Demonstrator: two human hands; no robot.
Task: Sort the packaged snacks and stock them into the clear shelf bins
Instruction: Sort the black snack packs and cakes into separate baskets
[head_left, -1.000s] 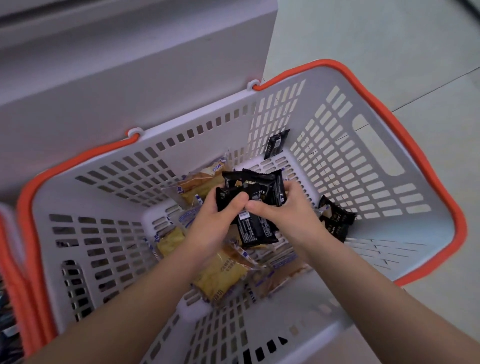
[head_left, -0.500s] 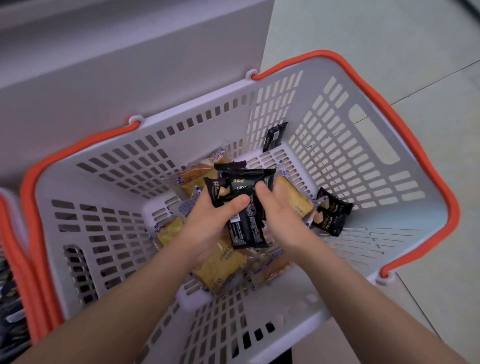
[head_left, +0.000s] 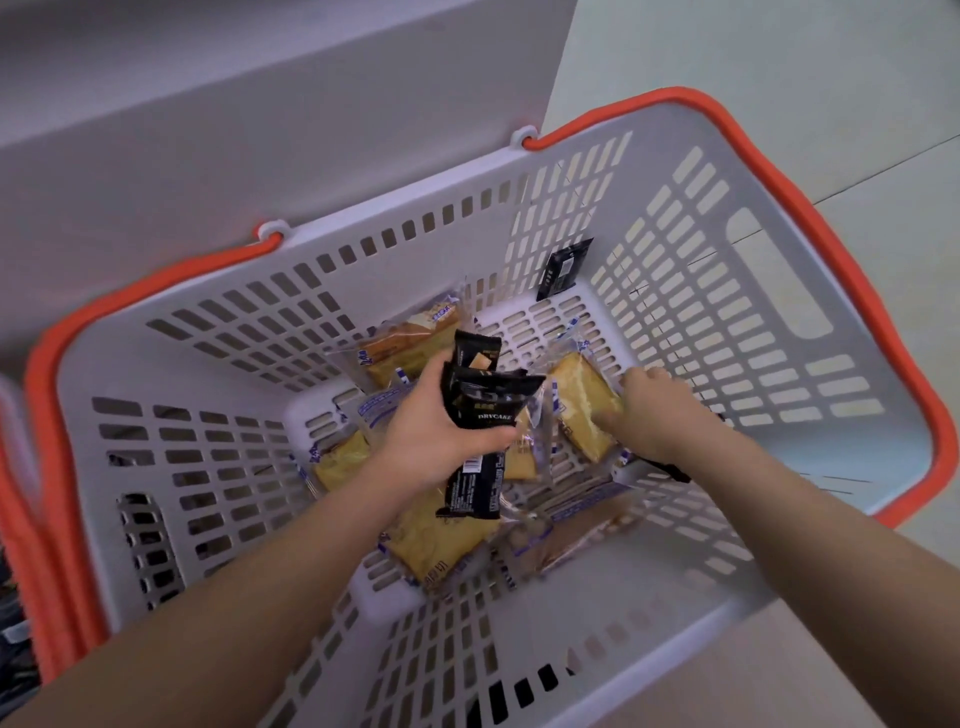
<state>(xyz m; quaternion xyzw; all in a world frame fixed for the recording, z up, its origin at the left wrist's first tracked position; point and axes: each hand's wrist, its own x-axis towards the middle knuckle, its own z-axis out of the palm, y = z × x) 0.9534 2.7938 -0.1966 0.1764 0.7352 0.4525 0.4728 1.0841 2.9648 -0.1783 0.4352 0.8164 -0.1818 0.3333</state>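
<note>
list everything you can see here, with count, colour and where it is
basket: one, white slotted plastic with orange rim handles, fills the middle of the view
black snack packs: a bunch of several, black, held in the left hand above the basket floor
black pack: one, black, leaning against the far wall of the basket
clear-wrapped yellow cakes: several, yellow in clear wrap with blue print, loose on the basket floor
second basket: one, orange rim, cut off at the left edge
white panel: one, white, behind the basket
floor: pale tile, right side
left hand: grips the bunch of black packs
right hand: reaching down at the right side of the basket floor, partly blurred
</note>
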